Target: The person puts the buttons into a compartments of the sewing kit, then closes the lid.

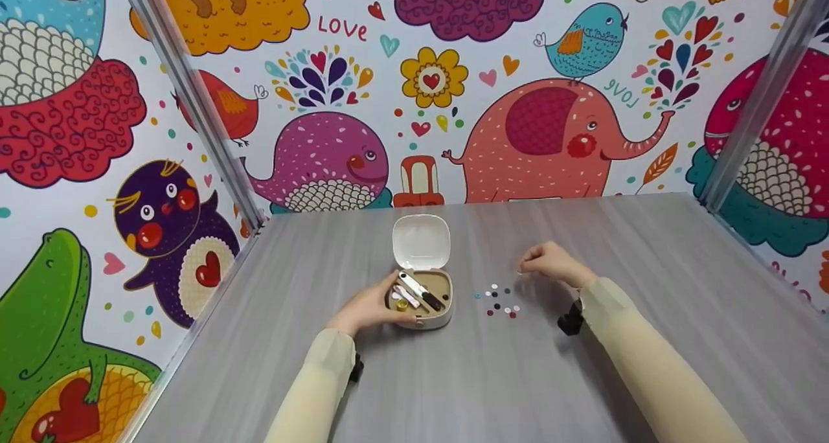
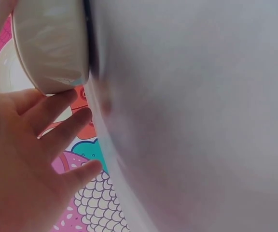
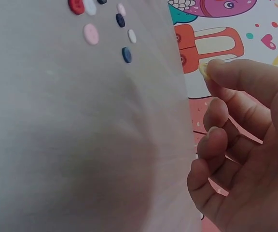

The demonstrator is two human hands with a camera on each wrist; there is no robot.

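A small cream box (image 1: pixel 442 320) stands on the table with its white lid (image 1: pixel 421 241) tipped back. My left hand (image 1: pixel 368 307) grips the box's left side, thumb along the front and fingers round the back; in the left wrist view the lower fingers spread loosely beside its wall. Inside lie a white-and-black tool (image 1: pixel 420 290), a small gold item (image 1: pixel 402 305) and a pink-and-white piece (image 1: pixel 406 296). To the right, my right hand (image 1: pixel 554 263) pinches a small pale yellow button (image 3: pixel 203 71) between thumb and index finger, above the table.
Several loose buttons, among them a blue one (image 3: pixel 126 54) and a pink one (image 3: pixel 90 34), lie scattered between the box and my right hand. The grey table (image 1: pixel 453 385) ends at a printed wall panel (image 1: pixel 518 119) behind. Metal posts (image 1: pixel 194 100) stand at its corners.
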